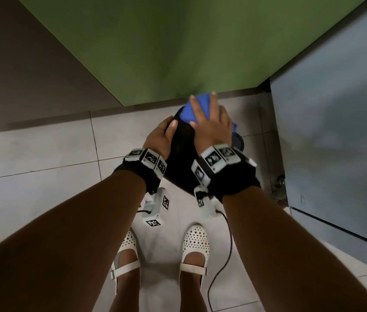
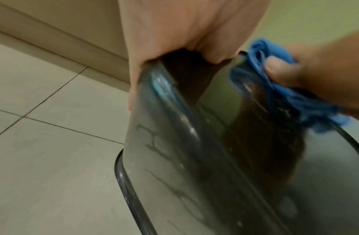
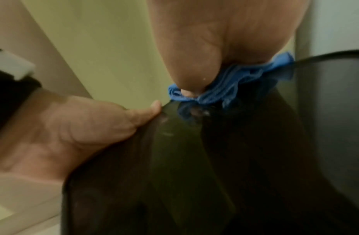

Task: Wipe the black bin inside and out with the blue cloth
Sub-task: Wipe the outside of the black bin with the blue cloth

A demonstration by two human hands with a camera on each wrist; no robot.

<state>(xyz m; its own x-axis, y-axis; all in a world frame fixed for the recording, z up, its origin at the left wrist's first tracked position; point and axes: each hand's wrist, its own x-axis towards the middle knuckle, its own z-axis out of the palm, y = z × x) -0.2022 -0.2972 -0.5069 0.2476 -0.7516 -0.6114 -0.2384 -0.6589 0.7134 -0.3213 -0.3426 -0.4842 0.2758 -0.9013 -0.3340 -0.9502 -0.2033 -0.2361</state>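
The black bin (image 1: 182, 154) is held tilted off the floor in front of me, its glossy side (image 2: 174, 159) streaked with wet marks. My left hand (image 1: 160, 136) grips its left edge, thumb on top and fingers wrapped round the side. My right hand (image 1: 211, 122) lies flat with straight, spread fingers on the blue cloth (image 1: 200, 109), pressing it against the far end of the bin. In the right wrist view the thumb pushes the bunched cloth (image 3: 235, 85) onto the bin's surface (image 3: 194, 159). The left wrist view shows the cloth (image 2: 259, 50) at the bin's far edge.
A second dark round container (image 1: 238, 140) stands on the tiled floor just right of the bin. A green wall (image 1: 178, 52) is straight ahead and a grey-blue cabinet (image 1: 335, 131) is close on the right. A black cable (image 1: 229, 244) trails by my white shoes.
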